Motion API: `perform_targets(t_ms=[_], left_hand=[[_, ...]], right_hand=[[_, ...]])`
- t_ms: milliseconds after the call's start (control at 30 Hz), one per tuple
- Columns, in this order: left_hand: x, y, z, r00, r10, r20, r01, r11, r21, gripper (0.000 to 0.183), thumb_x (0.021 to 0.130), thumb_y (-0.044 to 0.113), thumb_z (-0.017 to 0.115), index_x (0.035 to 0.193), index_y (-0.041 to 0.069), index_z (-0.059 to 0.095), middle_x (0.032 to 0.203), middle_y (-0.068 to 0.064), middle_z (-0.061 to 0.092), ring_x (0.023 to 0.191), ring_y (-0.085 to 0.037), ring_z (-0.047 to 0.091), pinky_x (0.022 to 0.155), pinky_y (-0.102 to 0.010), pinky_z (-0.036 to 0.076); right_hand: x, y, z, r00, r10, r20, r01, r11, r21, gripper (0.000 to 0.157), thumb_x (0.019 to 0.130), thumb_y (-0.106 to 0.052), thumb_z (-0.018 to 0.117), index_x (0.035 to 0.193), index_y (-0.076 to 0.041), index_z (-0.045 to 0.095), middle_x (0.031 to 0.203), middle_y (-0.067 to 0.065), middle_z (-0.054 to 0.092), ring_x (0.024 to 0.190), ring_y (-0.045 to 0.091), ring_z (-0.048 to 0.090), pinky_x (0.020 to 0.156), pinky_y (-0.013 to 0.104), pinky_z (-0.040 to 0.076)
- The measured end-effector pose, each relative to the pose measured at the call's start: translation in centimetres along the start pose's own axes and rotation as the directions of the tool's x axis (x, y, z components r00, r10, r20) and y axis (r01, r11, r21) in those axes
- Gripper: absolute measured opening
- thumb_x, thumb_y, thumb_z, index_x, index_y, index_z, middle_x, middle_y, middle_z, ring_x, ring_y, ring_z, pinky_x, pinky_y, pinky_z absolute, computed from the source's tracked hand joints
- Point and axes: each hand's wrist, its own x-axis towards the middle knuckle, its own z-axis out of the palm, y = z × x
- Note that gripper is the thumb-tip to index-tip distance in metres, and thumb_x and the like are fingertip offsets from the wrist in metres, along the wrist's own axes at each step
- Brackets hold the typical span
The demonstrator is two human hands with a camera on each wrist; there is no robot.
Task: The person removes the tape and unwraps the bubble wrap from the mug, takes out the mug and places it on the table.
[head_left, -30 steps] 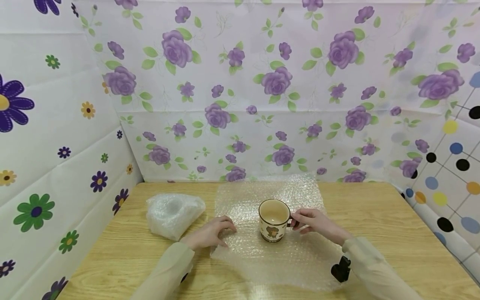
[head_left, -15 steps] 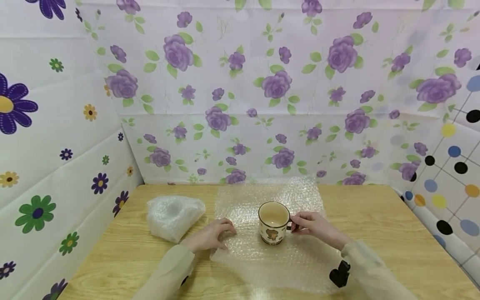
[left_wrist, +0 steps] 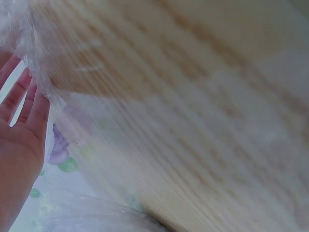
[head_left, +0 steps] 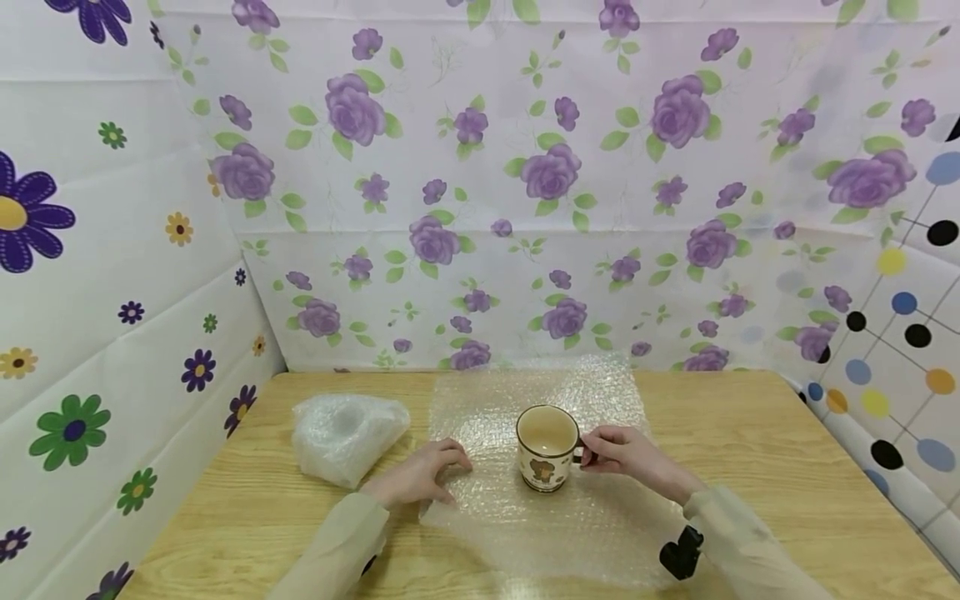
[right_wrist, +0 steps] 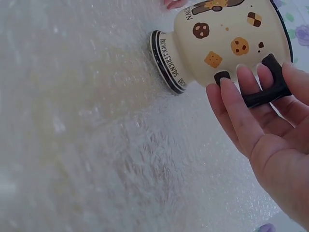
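Note:
A cream mug [head_left: 543,467] with a dark rim and a printed bear stands upright on a sheet of bubble wrap [head_left: 517,533]. My right hand [head_left: 633,456] holds the mug's dark handle [right_wrist: 263,96] from the right side, with fingers through and around it in the right wrist view. On the left edge of the sheet rests my left hand [head_left: 420,473], its fingers loosely bent and pointing toward the mug. The left wrist view shows that hand's fingers [left_wrist: 36,108] nearly straight against the clear plastic.
A bundle wrapped in bubble wrap [head_left: 348,437] lies left of my left hand on the wooden table [head_left: 232,500]. Behind the table hangs a rose-patterned cloth [head_left: 487,167], with patterned cloths on both sides. A black wrist device [head_left: 681,552] sits below my right sleeve.
The lower fingers of my right hand have drawn in at the mug's handle. The mug and left hand have stayed in place; the head view has tilted slightly.

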Motion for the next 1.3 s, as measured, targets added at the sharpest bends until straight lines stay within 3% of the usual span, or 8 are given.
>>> perform_targets(t_ms=[467,833,1300], left_hand=[[-0.2,0.0,0.1,0.999,-0.039,0.008,0.040,0.999,-0.018,0.045,0.069,0.017,0.078,0.109,0.009,0.059,0.112,-0.001,0.047,0.106,-0.019,0.042,0.091,-0.036,0.035],[-0.1,-0.1,0.1,0.999,-0.051,0.020,0.051,0.997,-0.049,0.048,0.070,0.023,0.077,0.111,0.009,0.058,0.116,-0.002,0.046,0.108,-0.020,0.040,0.091,-0.038,0.035],[-0.3,0.0,0.1,0.999,-0.032,0.025,0.034,0.997,-0.070,0.046,0.071,0.021,0.076,0.112,0.008,0.057,0.114,-0.003,0.046,0.105,-0.020,0.042,0.089,-0.036,0.036]], right_hand=[[-0.6,-0.2,-0.6,0.999,-0.030,-0.014,0.030,0.999,-0.028,0.034,0.095,-0.016,0.048,0.096,0.017,0.051,0.093,0.021,0.056,0.094,0.033,0.056,0.085,0.045,0.042],[-2.3,-0.7,-2.9,0.999,-0.027,-0.047,0.024,0.998,-0.058,0.033,0.097,-0.018,0.045,0.099,0.013,0.052,0.099,0.023,0.053,0.098,0.035,0.054,0.087,0.048,0.039],[-4.0,-1.0,-6.3,0.993,-0.094,-0.068,0.093,0.995,-0.025,0.032,0.098,-0.012,0.041,0.097,0.020,0.046,0.098,0.023,0.052,0.096,0.030,0.057,0.087,0.049,0.038]])
